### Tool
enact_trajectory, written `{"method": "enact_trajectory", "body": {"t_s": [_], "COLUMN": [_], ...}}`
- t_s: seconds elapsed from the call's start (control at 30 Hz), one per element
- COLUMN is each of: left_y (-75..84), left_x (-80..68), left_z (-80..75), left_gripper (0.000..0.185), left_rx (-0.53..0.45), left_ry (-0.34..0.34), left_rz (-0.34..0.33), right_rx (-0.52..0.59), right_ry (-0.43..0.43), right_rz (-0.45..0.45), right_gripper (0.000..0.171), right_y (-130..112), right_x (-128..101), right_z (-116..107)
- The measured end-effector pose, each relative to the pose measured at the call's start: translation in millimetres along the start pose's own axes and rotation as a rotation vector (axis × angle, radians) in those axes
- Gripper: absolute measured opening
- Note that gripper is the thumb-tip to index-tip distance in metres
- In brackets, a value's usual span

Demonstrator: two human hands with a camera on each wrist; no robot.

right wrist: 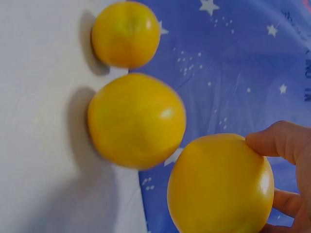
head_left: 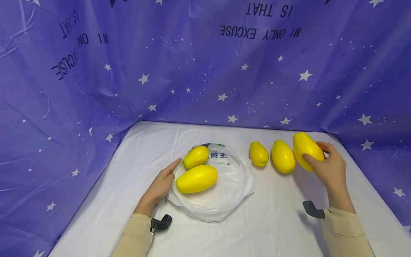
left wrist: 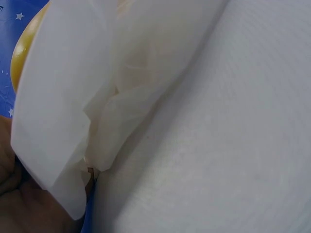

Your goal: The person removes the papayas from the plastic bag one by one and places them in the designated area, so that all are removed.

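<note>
Item 1: right hand (head_left: 327, 167). We are seeing it at about 3 o'clock on the white table (head_left: 282, 221), fingers and thumb curling round the rightmost mango (head_left: 306, 150) and gripping it. The fruit is tilting, its tip pointing toward 11 o'clock. In the right wrist view the same held mango (right wrist: 221, 184) is sitting between thumb and fingers, with the blue starred cloth (right wrist: 233, 63) behind it.

Item 2: middle mango (head_left: 283, 156). We are finding it lying on the table just beside the held fruit, at its 9 o'clock; whether the two are touching we cannot tell. In the right wrist view it (right wrist: 136, 120) is appearing as the larger of the two loose fruits.

Item 3: small mango (head_left: 258, 154). We are noting it lying near the middle one, at its 9 o'clock, and close to the rim of the bag; in the wrist view it (right wrist: 126, 33) is lying apart from its neighbour.

Item 4: left hand (head_left: 162, 184). We are seeing it at about 9 o'clock of the white plastic bag (head_left: 224, 192), fingers straight and relaxed, resting flat against the bag's edge. The left wrist view is showing only folds of the bag (left wrist: 63, 121) close up.

Item 5: bag contents. We are counting two fruits lying on the spread bag: a large mango (head_left: 196, 179) toward 6 o'clock and a shorter mango (head_left: 196, 157) toward 12 o'clock, the pair lying just beside each other.

Item 6: surroundings. The blue starred cloth (head_left: 205, 71) with printed lettering is enclosing the table on three sides.
</note>
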State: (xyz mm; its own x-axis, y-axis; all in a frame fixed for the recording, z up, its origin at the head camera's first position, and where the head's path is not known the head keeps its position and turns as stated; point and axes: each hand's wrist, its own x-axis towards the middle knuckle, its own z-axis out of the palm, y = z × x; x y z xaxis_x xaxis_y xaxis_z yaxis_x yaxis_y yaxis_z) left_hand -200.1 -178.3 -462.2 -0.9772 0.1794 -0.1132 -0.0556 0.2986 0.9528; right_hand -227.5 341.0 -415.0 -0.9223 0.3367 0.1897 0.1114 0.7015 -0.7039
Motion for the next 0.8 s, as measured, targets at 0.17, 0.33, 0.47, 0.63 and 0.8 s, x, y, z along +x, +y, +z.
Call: {"method": "enact_trajectory", "body": {"t_s": [0.17, 0.33, 0.47, 0.63, 0.8], "left_y": [-5.4, -24.6, -30.6, -31.0, -29.2], "left_x": [3.3, 12.0, 13.4, 14.7, 14.6], "left_z": [0.3, 0.3, 0.6, 0.1, -1.6], "left_gripper": [0.057, 0.057, 0.057, 0.056, 0.056], "left_rx": [-0.003, -0.003, 0.003, 0.003, 0.003], "left_ry": [0.009, 0.023, 0.024, 0.016, 0.013], "left_rz": [0.008, 0.026, 0.032, 0.046, 0.047], "right_rx": [0.007, -0.011, -0.033, -0.057, -0.06], "right_ry": [-0.007, -0.037, -0.062, -0.082, -0.098], "right_rz": [0.057, 0.108, 0.129, 0.157, 0.181], "right_gripper": [0.079, 0.084, 0.083, 0.086, 0.088], "right_y": [13.8, 26.4, 36.1, 43.7, 47.2], "right_x": [4.5, 7.9, 9.1, 12.5, 14.8], "right_z": [0.9, 2.6, 5.7, 9.0, 11.7]}}
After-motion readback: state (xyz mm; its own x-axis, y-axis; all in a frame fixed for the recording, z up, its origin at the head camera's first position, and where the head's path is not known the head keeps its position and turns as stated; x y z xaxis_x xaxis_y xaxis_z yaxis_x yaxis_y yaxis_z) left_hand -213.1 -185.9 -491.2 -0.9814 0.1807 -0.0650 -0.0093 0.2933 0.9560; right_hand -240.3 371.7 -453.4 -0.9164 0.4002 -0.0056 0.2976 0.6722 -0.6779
